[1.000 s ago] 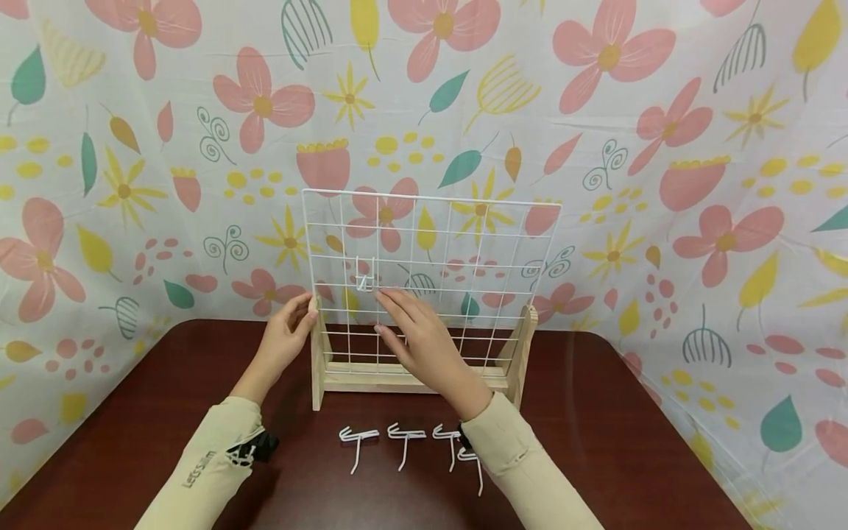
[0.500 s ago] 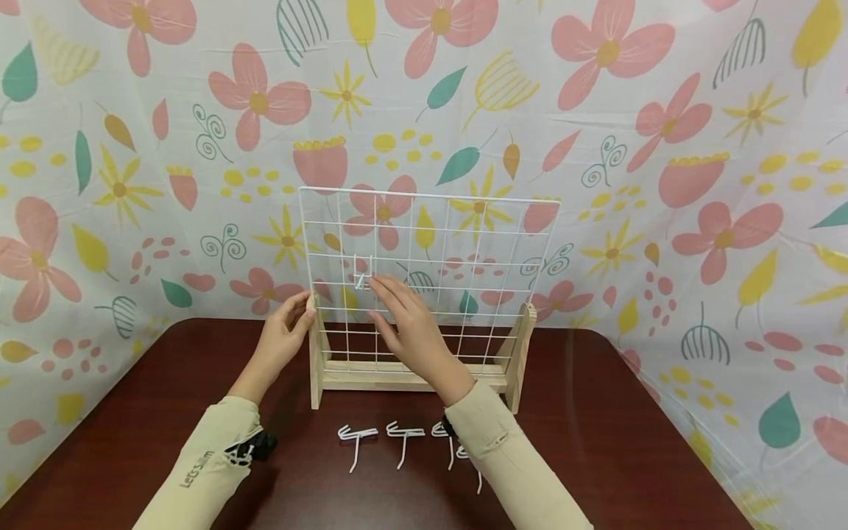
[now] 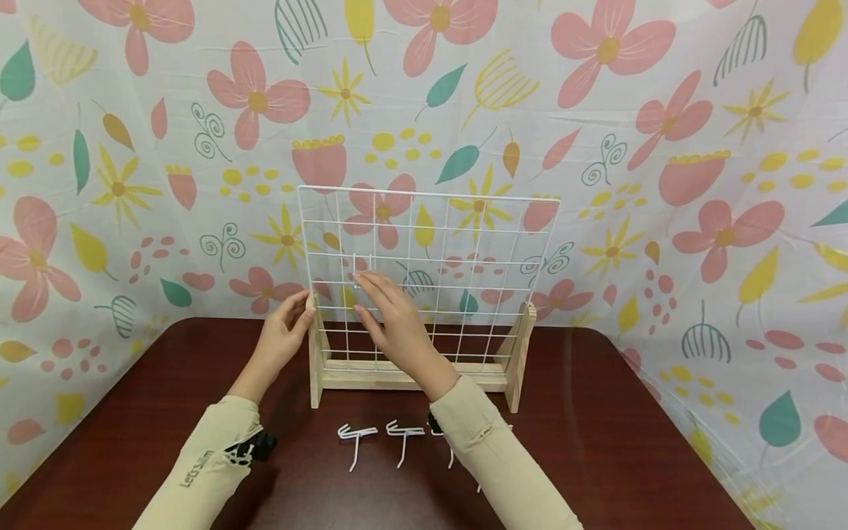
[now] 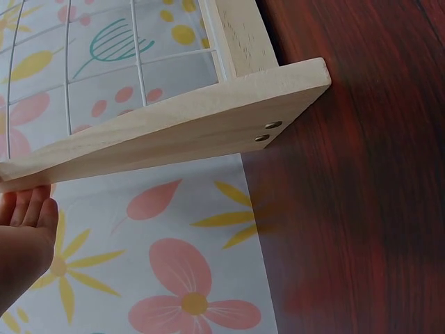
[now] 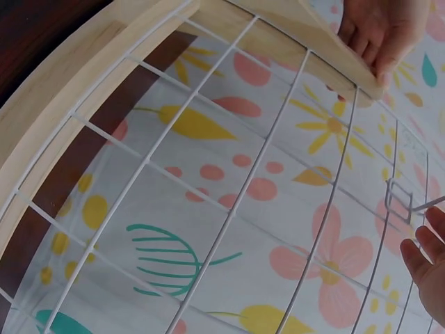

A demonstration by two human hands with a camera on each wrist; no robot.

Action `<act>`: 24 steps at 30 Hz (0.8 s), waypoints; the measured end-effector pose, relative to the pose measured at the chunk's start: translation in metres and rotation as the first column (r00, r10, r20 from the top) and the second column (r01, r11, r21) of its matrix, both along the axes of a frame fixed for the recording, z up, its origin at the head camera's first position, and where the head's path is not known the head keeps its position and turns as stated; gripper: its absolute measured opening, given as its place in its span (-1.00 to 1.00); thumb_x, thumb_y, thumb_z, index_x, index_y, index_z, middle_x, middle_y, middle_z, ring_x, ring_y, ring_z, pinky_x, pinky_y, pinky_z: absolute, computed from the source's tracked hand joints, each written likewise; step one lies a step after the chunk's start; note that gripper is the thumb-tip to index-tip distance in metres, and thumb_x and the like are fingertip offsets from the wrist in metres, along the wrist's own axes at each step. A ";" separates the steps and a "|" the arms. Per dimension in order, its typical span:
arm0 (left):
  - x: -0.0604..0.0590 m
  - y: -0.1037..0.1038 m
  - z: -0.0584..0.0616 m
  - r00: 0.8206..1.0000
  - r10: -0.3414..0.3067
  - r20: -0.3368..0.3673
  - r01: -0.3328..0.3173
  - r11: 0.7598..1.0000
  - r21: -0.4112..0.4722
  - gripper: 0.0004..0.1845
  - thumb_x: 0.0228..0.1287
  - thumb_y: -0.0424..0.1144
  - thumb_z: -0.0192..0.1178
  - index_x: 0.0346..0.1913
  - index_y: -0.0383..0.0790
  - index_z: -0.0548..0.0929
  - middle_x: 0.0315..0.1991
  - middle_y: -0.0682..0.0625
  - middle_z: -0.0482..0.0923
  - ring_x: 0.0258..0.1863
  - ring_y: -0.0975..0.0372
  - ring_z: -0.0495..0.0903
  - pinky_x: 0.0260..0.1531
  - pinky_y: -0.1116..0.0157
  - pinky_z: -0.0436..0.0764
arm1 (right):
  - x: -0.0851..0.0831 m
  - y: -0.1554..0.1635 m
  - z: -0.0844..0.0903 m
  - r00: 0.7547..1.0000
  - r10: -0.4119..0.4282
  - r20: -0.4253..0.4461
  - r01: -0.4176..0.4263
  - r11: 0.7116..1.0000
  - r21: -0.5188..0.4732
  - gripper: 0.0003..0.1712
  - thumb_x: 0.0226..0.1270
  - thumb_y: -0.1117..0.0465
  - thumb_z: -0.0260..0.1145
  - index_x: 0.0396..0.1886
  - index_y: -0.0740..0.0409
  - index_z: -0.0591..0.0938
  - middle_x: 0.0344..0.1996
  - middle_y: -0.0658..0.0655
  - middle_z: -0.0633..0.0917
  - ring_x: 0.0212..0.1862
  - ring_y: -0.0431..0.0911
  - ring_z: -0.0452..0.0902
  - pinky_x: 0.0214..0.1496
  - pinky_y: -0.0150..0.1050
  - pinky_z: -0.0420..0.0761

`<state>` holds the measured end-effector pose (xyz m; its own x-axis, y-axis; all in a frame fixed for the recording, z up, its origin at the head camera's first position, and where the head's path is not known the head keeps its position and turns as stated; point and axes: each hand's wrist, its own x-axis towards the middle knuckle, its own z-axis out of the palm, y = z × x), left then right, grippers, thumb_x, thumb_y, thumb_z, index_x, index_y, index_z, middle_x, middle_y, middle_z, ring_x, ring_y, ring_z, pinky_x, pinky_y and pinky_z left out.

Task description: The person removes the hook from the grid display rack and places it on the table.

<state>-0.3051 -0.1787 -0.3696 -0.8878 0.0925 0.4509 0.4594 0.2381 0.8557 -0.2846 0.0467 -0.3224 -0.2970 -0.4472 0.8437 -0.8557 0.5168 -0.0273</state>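
Observation:
A white wire grid panel (image 3: 457, 250) stands upright in a wooden stand (image 3: 397, 379) on a dark red table. My left hand (image 3: 286, 335) holds the top of the stand's left post (image 3: 316, 346), thumb and fingers around it; its fingers (image 4: 31, 209) lie along the wood. My right hand (image 3: 392, 316) reaches up in front of the grid. Its straight fingertips (image 5: 425, 250) touch a small white wire hook (image 3: 361, 274) hung on the grid's left part, seen as a hook (image 5: 402, 200) in the right wrist view. Whether they pinch it is unclear.
Three loose white hooks (image 3: 358, 440) (image 3: 404, 436) (image 3: 450, 450) lie on the table (image 3: 596, 442) in front of the stand, the right one partly under my right sleeve. A flowered cloth (image 3: 662, 147) hangs behind and at both sides.
My right hand has slid up and to the left along the grid until its fingertips reach the hung hook. The left hand has stayed on the post.

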 end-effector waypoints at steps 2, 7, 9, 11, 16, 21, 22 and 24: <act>0.001 0.000 0.000 1.000 0.003 0.002 -0.003 1.000 -0.005 -0.50 0.48 -0.29 0.02 0.36 -0.44 0.28 0.20 -0.38 0.41 0.18 -0.06 0.40 -0.05 0.65 0.42 | 0.000 -0.002 0.000 1.000 0.001 0.004 -0.001 1.000 0.003 -0.45 0.36 0.29 0.27 0.31 0.30 0.41 0.19 0.27 0.50 0.28 0.05 0.36 0.38 -0.22 0.29; 0.001 0.000 0.000 1.000 0.000 0.001 0.000 1.000 -0.002 -0.50 0.47 -0.29 0.02 0.36 -0.44 0.28 0.20 -0.38 0.41 0.18 -0.06 0.40 -0.04 0.65 0.42 | -0.001 -0.004 0.001 1.000 -0.003 0.013 0.003 1.000 -0.003 -0.48 0.36 0.30 0.27 0.29 0.31 0.44 0.19 0.26 0.51 0.28 0.04 0.36 0.38 -0.24 0.29; 0.000 0.000 0.000 1.000 -0.003 0.001 0.003 1.000 0.005 -0.51 0.47 -0.29 0.02 0.36 -0.44 0.28 0.20 -0.38 0.41 0.18 -0.06 0.40 -0.05 0.65 0.43 | -0.002 -0.004 0.001 1.000 -0.007 0.009 0.007 1.000 -0.005 -0.49 0.35 0.31 0.28 0.28 0.31 0.45 0.18 0.27 0.51 0.28 0.04 0.36 0.38 -0.25 0.29; 0.000 0.000 0.001 1.000 -0.003 0.000 0.003 1.000 0.007 -0.51 0.47 -0.30 0.03 0.36 -0.43 0.29 0.19 -0.38 0.42 0.17 -0.05 0.40 -0.06 0.65 0.43 | -0.003 -0.005 0.001 1.000 -0.008 0.001 0.008 1.000 -0.011 -0.50 0.34 0.33 0.28 0.26 0.31 0.46 0.17 0.27 0.52 0.27 0.05 0.37 0.37 -0.25 0.30; 0.000 0.000 0.001 1.000 0.001 -0.003 -0.001 1.000 -0.005 -0.51 0.47 -0.30 0.02 0.36 -0.43 0.29 0.19 -0.39 0.42 0.17 -0.06 0.41 -0.08 0.65 0.44 | -0.005 -0.006 0.002 1.000 -0.008 -0.028 0.007 0.999 -0.035 -0.52 0.31 0.39 0.29 0.23 0.29 0.50 0.13 0.27 0.55 0.24 0.05 0.42 0.34 -0.27 0.34; 0.000 0.001 0.000 1.000 0.002 -0.004 -0.002 1.000 -0.002 -0.51 0.47 -0.31 0.03 0.36 -0.44 0.29 0.19 -0.38 0.42 0.17 -0.05 0.41 -0.08 0.65 0.44 | -0.006 -0.009 0.004 0.998 -0.001 -0.062 -0.003 0.998 -0.069 -0.58 0.29 0.43 0.29 0.15 0.25 0.58 0.06 0.25 0.61 0.17 0.03 0.49 0.27 -0.33 0.41; -0.001 0.001 0.000 1.000 0.002 -0.004 -0.002 1.000 -0.001 -0.51 0.47 -0.31 0.03 0.36 -0.44 0.29 0.19 -0.38 0.42 0.17 -0.05 0.41 -0.08 0.65 0.44 | -0.006 -0.010 0.005 0.998 0.000 -0.069 -0.005 0.997 -0.076 -0.60 0.29 0.43 0.29 0.14 0.25 0.59 0.04 0.23 0.62 0.15 0.02 0.50 0.25 -0.34 0.43; -0.001 0.001 0.000 1.000 0.002 -0.005 -0.002 1.000 0.002 -0.51 0.47 -0.31 0.03 0.35 -0.44 0.29 0.19 -0.39 0.42 0.17 -0.05 0.41 -0.07 0.65 0.44 | -0.005 -0.011 0.006 0.997 0.001 -0.079 -0.009 0.996 -0.091 -0.64 0.31 0.43 0.28 0.11 0.23 0.61 0.01 0.20 0.64 0.12 0.01 0.53 0.22 -0.35 0.46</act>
<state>-0.3062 -0.1780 -0.3699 -0.8854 0.0900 0.4560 0.4637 0.2371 0.8537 -0.2899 0.0360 -0.3162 -0.2256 -0.3684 0.9019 -0.8595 0.5111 -0.0063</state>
